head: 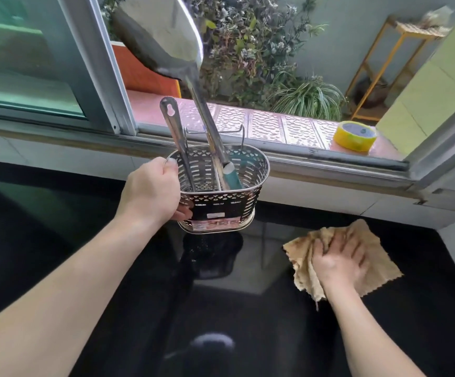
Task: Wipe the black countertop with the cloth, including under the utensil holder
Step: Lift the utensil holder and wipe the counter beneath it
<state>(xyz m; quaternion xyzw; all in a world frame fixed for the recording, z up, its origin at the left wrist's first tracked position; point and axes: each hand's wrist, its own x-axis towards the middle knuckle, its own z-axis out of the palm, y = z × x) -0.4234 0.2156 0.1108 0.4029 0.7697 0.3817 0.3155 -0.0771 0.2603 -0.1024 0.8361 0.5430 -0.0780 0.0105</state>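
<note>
Left hand is curled around the side of the utensil holder, holding it up off the black counter near the back edge, while the right hand presses flat, fingers spread, on the tan cloth toward the counter's back right corner.

The utensil holder, an oval basket of perforated shiny metal with a label low on its front, is held upright, lifted clear of the black countertop, on whose glossy surface its reflection is seen. Long metal utensils are carried inside. The tan cloth, crumpled and partly spread, is laid on the countertop to the right
</note>
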